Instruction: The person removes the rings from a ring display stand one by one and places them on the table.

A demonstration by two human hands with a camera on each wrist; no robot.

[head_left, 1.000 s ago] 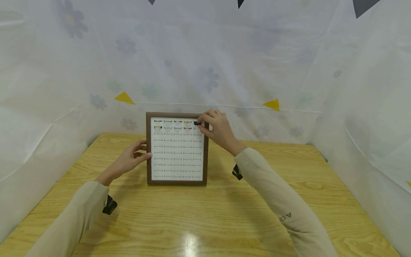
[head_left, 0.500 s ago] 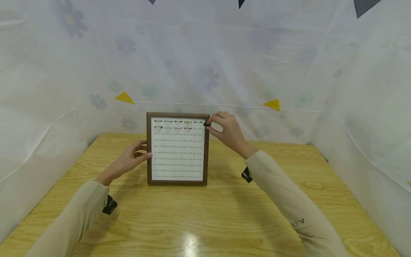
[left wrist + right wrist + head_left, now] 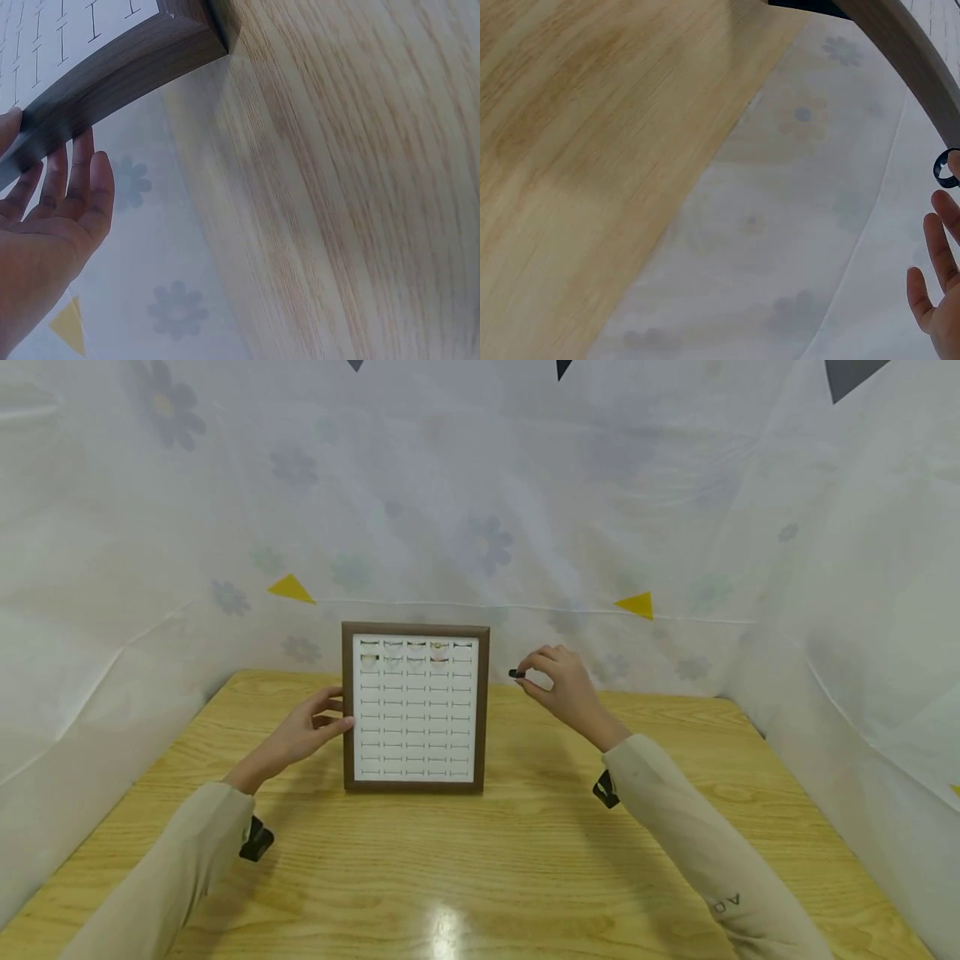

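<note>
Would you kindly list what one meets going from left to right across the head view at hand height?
Left hand → ring display tray → black ring → right hand

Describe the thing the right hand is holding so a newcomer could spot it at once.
Start at the brown-framed ring display board standing on the wooden table. Just right of its upper edge, the right hand pinches a small black ring, apart from the board; the rings in the board's top slots look pale or golden.
</note>
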